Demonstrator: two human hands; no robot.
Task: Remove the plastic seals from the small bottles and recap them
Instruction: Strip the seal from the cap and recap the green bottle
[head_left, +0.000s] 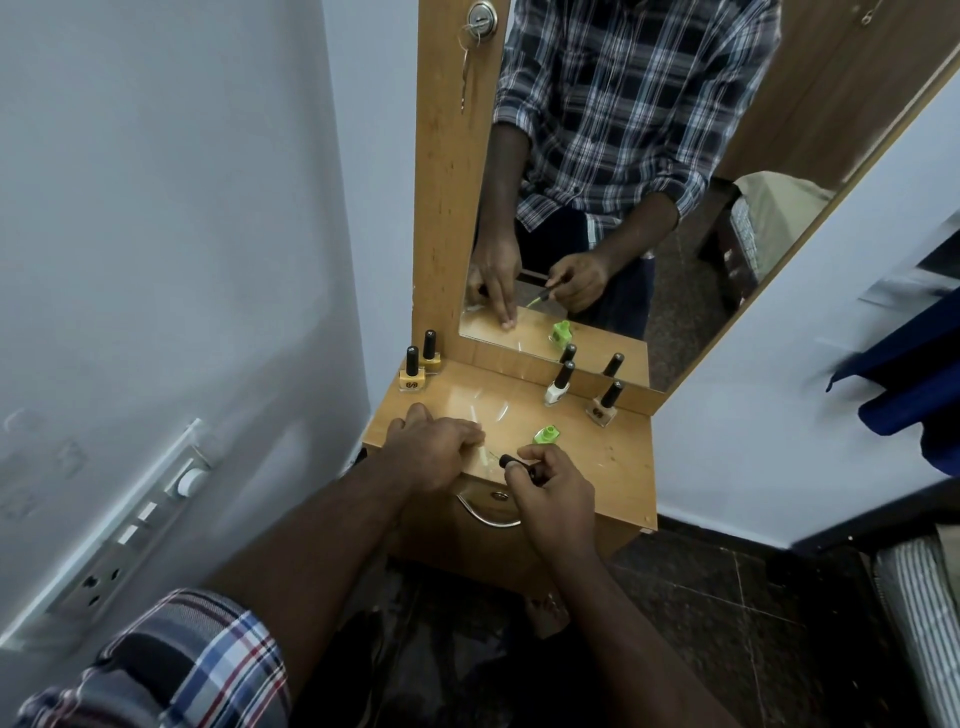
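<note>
cap (517, 464) lies pinched in the right hand (550, 486) fingers, its long axis pointing to ten o'clock; open green bottle (545, 434) stands just beyond at one o'clock on the table (613, 467). left hand (434, 447) rests curled, contents unclear.

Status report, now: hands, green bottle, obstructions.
Right hand grips black cap. Left hand curled on tabletop; contents unclear. Green bottle uncapped. Nothing blocking.
</note>
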